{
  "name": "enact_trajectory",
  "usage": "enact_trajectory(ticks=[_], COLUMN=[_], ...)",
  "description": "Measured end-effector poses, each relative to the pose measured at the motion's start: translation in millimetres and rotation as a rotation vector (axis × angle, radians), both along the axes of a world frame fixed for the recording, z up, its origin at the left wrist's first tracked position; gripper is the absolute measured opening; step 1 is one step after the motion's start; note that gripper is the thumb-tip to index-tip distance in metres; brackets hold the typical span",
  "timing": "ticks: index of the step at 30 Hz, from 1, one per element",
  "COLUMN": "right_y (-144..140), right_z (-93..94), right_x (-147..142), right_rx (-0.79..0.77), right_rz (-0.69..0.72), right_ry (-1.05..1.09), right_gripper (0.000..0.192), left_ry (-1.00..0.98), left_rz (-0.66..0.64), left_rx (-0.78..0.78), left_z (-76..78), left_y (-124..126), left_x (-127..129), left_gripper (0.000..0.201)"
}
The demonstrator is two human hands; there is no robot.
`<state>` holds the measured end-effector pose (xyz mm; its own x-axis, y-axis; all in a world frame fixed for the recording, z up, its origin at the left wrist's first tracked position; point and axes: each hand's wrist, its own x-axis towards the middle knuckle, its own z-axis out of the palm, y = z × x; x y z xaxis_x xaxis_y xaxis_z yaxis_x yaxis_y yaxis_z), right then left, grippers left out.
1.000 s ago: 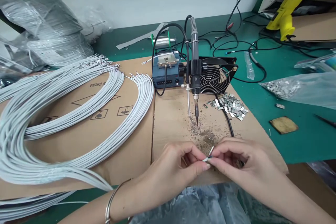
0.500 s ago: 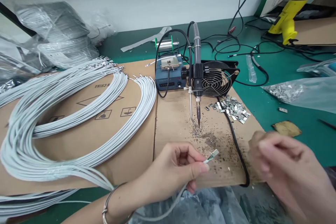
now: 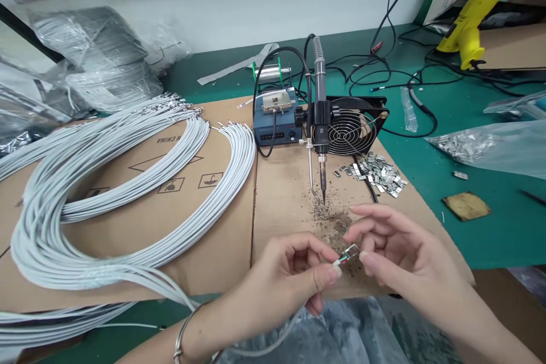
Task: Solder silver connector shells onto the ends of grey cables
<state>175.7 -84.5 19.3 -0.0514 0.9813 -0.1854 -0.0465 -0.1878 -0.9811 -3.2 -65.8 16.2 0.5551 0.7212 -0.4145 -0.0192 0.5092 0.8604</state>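
Note:
Between thumb and fingertips, my left hand (image 3: 301, 270) pinches a grey cable (image 3: 279, 335) close to its end. Thin coloured wires come out of it and run to a small metal connector (image 3: 350, 251), which points up and to the right. My right hand (image 3: 398, 250) is beside the connector's far end. Its thumb and fingers are apart, with nothing visible held in them. Above both hands, the soldering iron (image 3: 322, 173) is clamped with its tip down over the solder-spattered cardboard (image 3: 277, 210).
Coiled grey cables (image 3: 98, 267) cover the left cardboard. Behind the iron stand a blue soldering station (image 3: 277, 131), a solder spool (image 3: 272, 73) and a black fan (image 3: 352, 125). Loose connectors (image 3: 381, 173) lie right, near a brown sponge (image 3: 466, 206) and a plastic bag (image 3: 512, 148).
My right hand has moved left from the cardboard's right side to the connector, and its fingers have spread. My left hand still holds the cable in nearly the same place.

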Motion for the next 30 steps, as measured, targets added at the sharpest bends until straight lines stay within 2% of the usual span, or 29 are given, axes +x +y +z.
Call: enact_trajectory(ticks=[1, 3, 8, 14, 16, 20, 30], right_y=[0, 0, -1, 2, 4, 6, 12], right_z=[0.6, 0.5, -6.6, -6.7, -4.1, -1.8, -6.7], right_x=[0, 1, 2, 7, 9, 10, 9], right_rx=[-0.006, -0.052, -0.115, 0.186, 0.227, 0.210, 0.056], right_rz=[0.007, 0.045, 0.095, 0.212, 0.245, 0.281, 0.261], right_ry=[0.003, 0.001, 0.018, -0.182, -0.252, -0.316, -0.179], right_gripper=[0.018, 0.004, 0.015, 0.011, 0.010, 0.011, 0.009], left_ry=[0.009, 0.023, -0.022, -0.031, -0.044, -0.077, -0.021], left_rz=[-0.010, -0.019, 0.013, 0.025, 0.017, 0.012, 0.007], left_rx=[0.011, 0.028, 0.059, 0.065, 0.049, 0.039, 0.093], left_z=[-0.9, -2.3, -5.0, -7.3, -7.8, -9.3, -7.8], left_y=[0, -1, -3, -4, -4, -4, -3], left_x=[0, 1, 2, 2, 3, 3, 5], left_gripper=[0.017, 0.017, 0.019, 0.017, 0.017, 0.016, 0.018])
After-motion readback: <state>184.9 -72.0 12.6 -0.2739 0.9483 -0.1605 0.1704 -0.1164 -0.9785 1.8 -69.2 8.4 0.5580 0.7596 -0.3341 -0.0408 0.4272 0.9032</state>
